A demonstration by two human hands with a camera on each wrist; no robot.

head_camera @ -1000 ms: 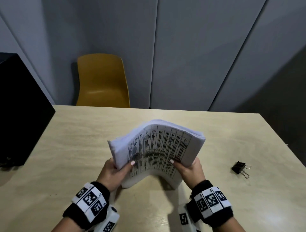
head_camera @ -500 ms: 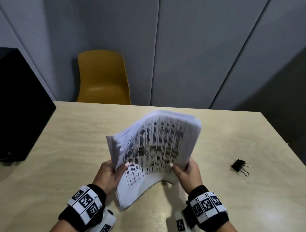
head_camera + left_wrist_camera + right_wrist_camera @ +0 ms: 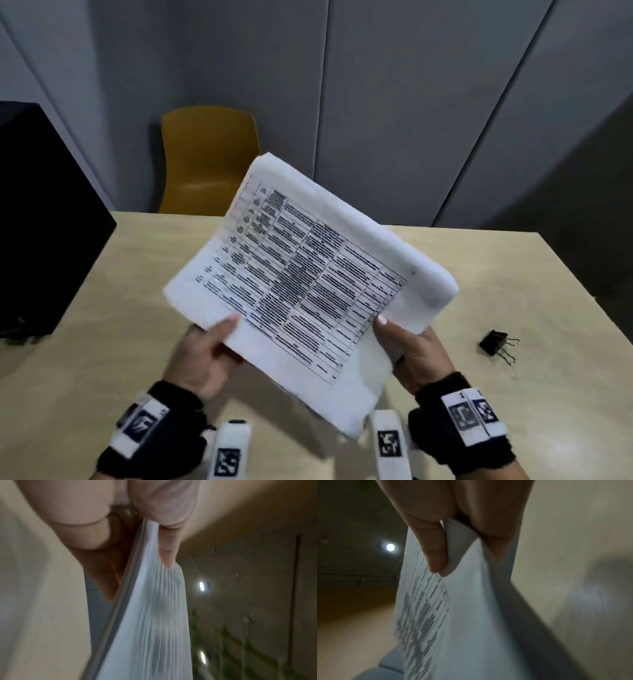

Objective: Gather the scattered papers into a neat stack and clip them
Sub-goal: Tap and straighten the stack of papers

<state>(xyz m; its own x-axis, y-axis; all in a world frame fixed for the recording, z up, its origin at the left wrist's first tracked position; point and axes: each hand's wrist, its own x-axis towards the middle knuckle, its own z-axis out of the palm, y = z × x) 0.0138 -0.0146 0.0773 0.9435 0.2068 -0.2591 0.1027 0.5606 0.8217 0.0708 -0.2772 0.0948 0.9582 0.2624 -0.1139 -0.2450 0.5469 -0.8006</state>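
Paper stack (image 3: 308, 274), held above the table (image 3: 513, 274).
Gripped by left hand (image 3: 202, 356) and right hand (image 3: 411, 349) at its near edges; print blurred, fingers hidden underneath. Binder clip (image 3: 493, 342) lies apart, right.

You have a thick stack of white papers (image 3: 308, 284) lifted off the table and tilted, its far corner raised, the top sheet printed with a black-ruled table of text. Its near edges look uneven, with the lowest sheets sagging below the rest. The black binder clip (image 3: 493, 343) lies on the table to your right, well apart from the stack, its wire handles pointing right.
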